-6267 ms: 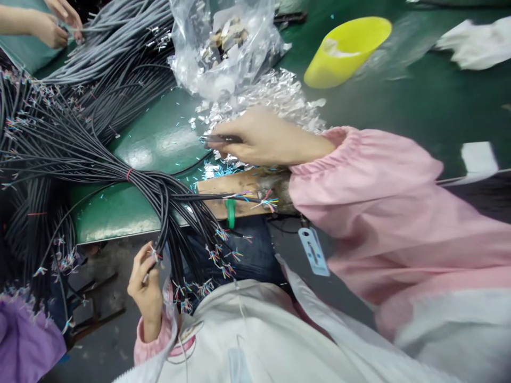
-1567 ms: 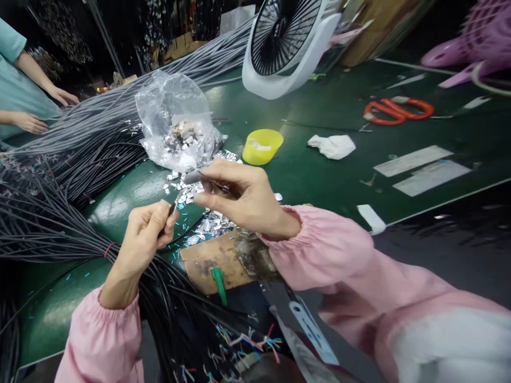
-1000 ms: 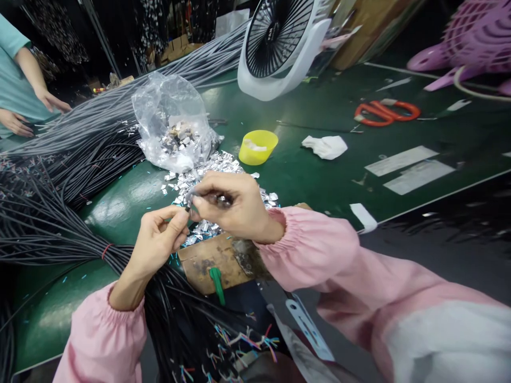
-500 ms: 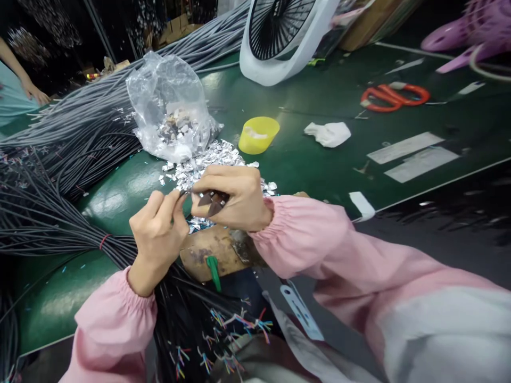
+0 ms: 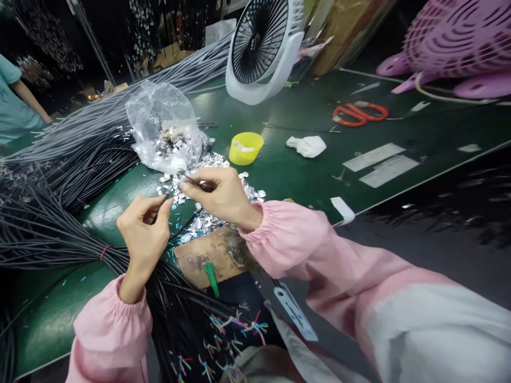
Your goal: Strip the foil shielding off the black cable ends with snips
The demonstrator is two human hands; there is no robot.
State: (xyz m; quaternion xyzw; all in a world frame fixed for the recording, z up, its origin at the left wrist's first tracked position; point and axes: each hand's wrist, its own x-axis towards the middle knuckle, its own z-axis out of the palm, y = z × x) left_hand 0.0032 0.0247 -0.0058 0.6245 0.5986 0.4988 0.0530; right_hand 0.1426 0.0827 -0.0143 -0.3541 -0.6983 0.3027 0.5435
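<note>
My left hand [image 5: 144, 226] pinches a black cable [image 5: 166, 198] close to its end between thumb and fingers. Thin light-blue wire ends show just past the fingertips. To its right, my right hand [image 5: 219, 194] is closed round a small dark hand tool [image 5: 204, 184], mostly hidden by the fingers; its tip points at the wire ends. Under both hands lie silver foil scraps [image 5: 207, 221] and small blue insulation bits. A bundle of black cables [image 5: 181, 290] runs below my left wrist, with coloured wires bared at the ends.
A clear plastic bag [image 5: 159, 106] of scraps stands behind the hands, beside a yellow cup [image 5: 246, 149]. Cable bundles [image 5: 80, 141] fill the left of the green table [image 5: 295, 175]. A white fan [image 5: 259, 48], a pink fan [image 5: 459, 48] and orange-handled scissors [image 5: 359, 113] lie farther off. Another person [image 5: 18, 101] stands far left.
My hands have moved slightly apart, and the left has shifted left and lower in view. The tool's dark jaws, visible before, are now mostly hidden. The camera view has shifted.
</note>
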